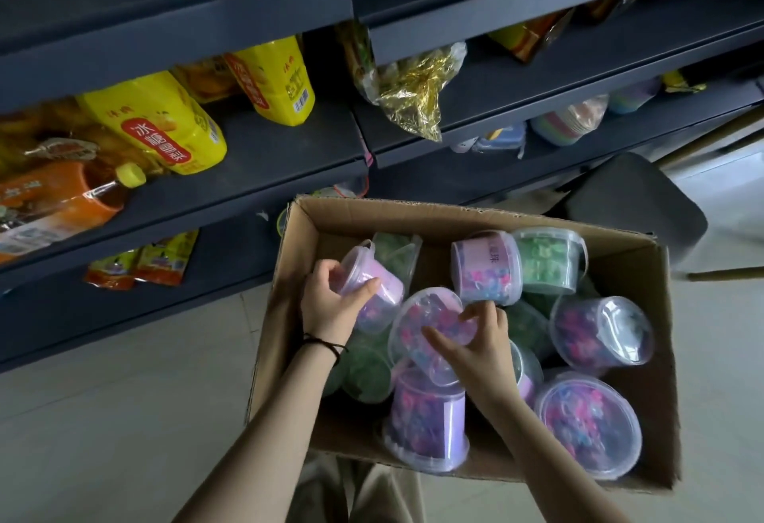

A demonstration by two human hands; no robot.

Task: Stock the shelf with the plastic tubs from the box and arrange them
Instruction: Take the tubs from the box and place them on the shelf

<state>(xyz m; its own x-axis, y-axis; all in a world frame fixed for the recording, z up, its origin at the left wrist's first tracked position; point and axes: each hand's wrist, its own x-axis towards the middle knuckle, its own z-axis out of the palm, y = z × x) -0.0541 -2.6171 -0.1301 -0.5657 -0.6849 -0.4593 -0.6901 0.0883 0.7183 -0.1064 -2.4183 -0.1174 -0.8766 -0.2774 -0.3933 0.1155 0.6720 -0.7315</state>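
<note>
Head view, looking steeply down. Open cardboard box [454,208] at 5 o'clock in the frame, standing on a pale floor [103,398] just in front of dark shelving [248,142] that spans 9 to 2 o'clock. Inside the box, a loose heap of clear plastic tubs packed with small coloured pieces, some lid-up, some on their sides. Two bare forearms reaching in from 6 o'clock.

Left grip [330,303] at the box's 9 o'clock side, fingers and thumb curled round a pink tub [380,287] lying on its side, lid end toward 11 o'clock. Thin black band [326,342] round that wrist.

Right grip [475,340] near the middle of the box, closed on a purple-filled tub [430,316] tilted with its clear lid facing up: thumb laid across the lid, fingers hooked over the rim at 2 o'clock. Touching that tub at its 6 o'clock, a second purple tub [430,411], lid end toward 6 o'clock.

At the box's 12 o'clock, a labelled tub [483,266] on its side, with a green tub [550,258] just beside it at 1 o'clock. More purple-filled tubs lid-up at 3 and 5 o'clock. Green tubs low at 8 o'clock, partly hidden under the left wrist.

On the shelving: yellow bottles [161,121] at 10 and 11 o'clock, a gold foil bag [413,88] at 12 o'clock, orange packets [136,266] on a lower shelf at 9 o'clock.
</note>
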